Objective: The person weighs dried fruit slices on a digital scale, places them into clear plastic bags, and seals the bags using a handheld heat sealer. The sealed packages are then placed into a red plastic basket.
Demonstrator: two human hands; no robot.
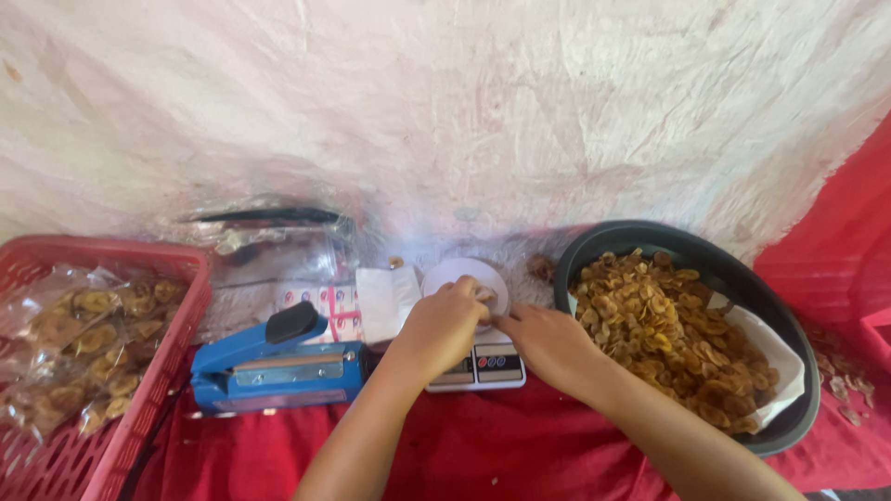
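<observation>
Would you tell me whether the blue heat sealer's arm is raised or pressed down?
Down: the blue heat sealer has its arm lying flat along the base, no gap visible.

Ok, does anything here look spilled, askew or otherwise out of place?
Yes: loose golden chips lie scattered on the red cloth right of the round dark basin, outside it. More sit behind its rim. Otherwise nothing stands out.
</observation>
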